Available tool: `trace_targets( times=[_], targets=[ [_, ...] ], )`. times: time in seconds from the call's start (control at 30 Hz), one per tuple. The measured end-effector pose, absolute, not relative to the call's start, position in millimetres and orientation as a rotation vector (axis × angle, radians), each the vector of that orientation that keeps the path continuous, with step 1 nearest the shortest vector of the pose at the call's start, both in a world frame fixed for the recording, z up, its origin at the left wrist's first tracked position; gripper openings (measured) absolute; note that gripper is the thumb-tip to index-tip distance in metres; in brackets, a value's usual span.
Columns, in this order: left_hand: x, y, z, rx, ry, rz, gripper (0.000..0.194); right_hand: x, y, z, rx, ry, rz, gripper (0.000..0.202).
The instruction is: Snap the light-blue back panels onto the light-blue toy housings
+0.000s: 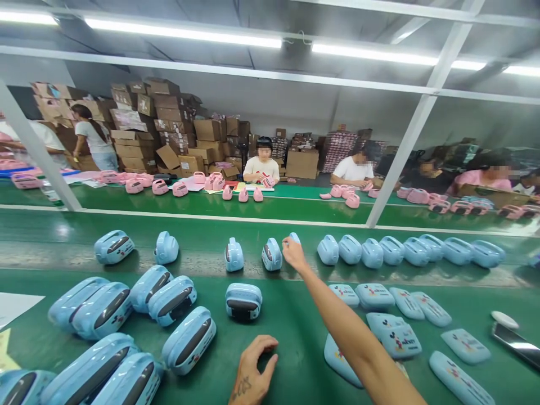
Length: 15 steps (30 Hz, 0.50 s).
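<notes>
Our right grip (294, 256) is sitting with bent fingers at a blue case (296, 237), and we are not managing to tell whether it is pinching, because the hand is hiding any contact. Our left grip (255, 368) is resting well nearer to us, its thumb standing apart from its curving fingers, with nothing lying between them.

Around both, a wide green table (291, 315) is stretching from side to side, and what is looking like a belt (202, 256) is crossing its far part. On that belt, a row of cases (392, 251) is standing to the right of our right grip. A dark-panelled case (272, 256) is standing just to its left, narrow end roughly facing us, long axis pointing mostly away.

As for the case at our right fingertips, it is lying just beyond and slightly right of them; we are seeing only part of it, so its long axis is escaping us. Our right grip is clearly being the nearer one. Ahead of our left grip, another case (243, 302) is lying with its long axis running left to right. Right of our forearm, flat printed covers (466, 345) are lying scattered.
</notes>
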<state>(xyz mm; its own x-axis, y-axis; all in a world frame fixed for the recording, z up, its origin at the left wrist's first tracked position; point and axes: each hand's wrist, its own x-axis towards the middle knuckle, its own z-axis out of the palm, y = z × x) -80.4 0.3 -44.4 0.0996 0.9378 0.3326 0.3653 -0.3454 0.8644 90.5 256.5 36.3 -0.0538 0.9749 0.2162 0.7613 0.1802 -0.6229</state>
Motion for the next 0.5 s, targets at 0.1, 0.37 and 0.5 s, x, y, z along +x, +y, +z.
trace_targets(
  times=[0.1, 0.37, 0.5],
  targets=[
    [-80.0, 0.7, -42.3, 1.782, 1.28, 1.201, 0.014, 127.0, 263.2, 50.1, -1.602, -2.021, 0.316, 0.035],
    [-80.8, 4.3, -41.7, 1.535, 1.287, 1.173, 0.014, 171.2, 233.8, 78.2, -1.513, -2.341, 0.239, 0.022],
    [-73.8, 17.9, -46.2, 1.036, 1.194, 1.235, 0.045, 180.3, 177.9, 84.6, -1.562, -2.272, 0.303, 0.019]
  ],
)
